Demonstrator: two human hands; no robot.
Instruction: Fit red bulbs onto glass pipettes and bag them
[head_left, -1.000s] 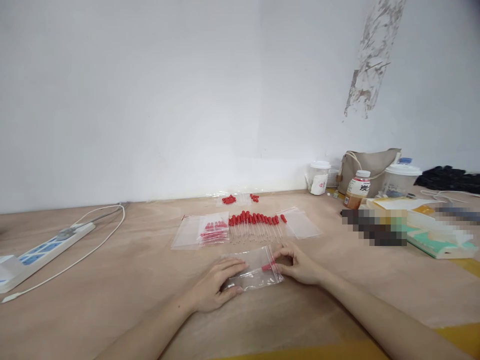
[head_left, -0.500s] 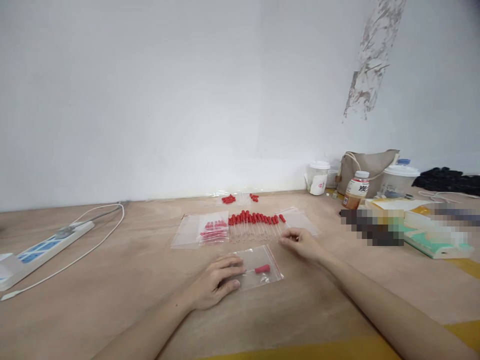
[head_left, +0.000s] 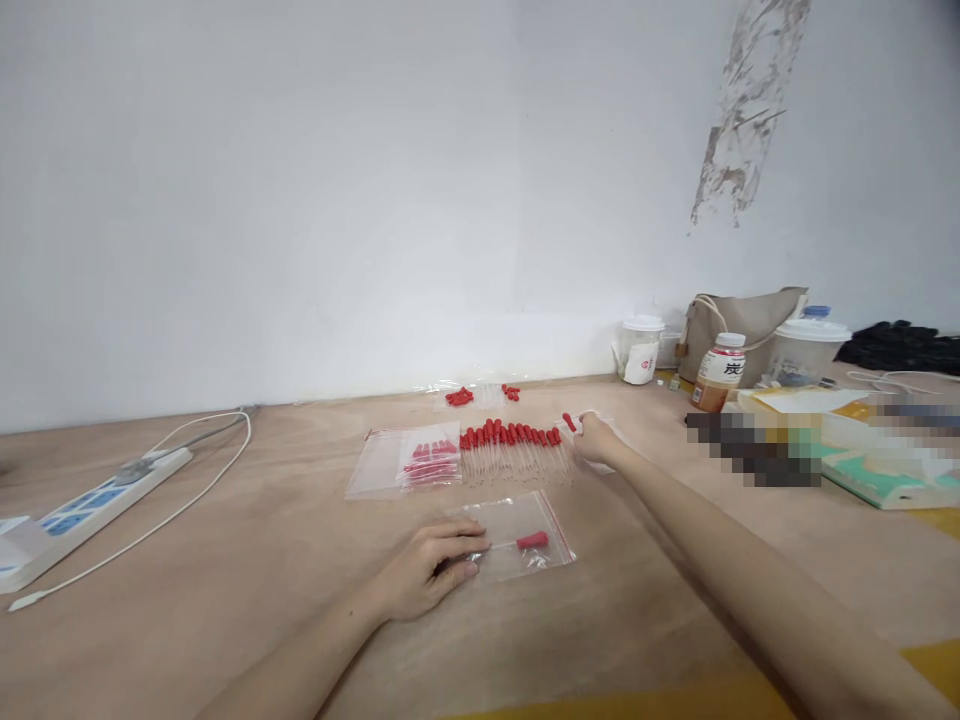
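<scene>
A clear zip bag (head_left: 553, 558) lies flat on the table with one red-bulbed dropper (head_left: 532, 540) inside it. My left hand (head_left: 431, 565) rests on the bag's left end, fingers stretched out and thumb apart. At the right end of a row of droppers (head_left: 516, 437), my right hand (head_left: 598, 440) is closed on a single dropper (head_left: 569, 423). That dropper's red bulb shows beside my fingers, while its tube is mostly hidden. Partly behind this hand lies another clear bag (head_left: 616, 462).
Left of the row lie bags with red-bulbed droppers (head_left: 430, 465). Loose red bulbs (head_left: 460, 397) lie on plastic near the wall. A power strip (head_left: 97, 515) with cables is at far left. A bottle (head_left: 718, 375), a lidded cup (head_left: 640, 352) and a cloth bag (head_left: 739, 325) stand at right.
My right hand has moved away from me, and the end dropper has shifted with it, up and slightly right from the row. My left hand stays on the bag.
</scene>
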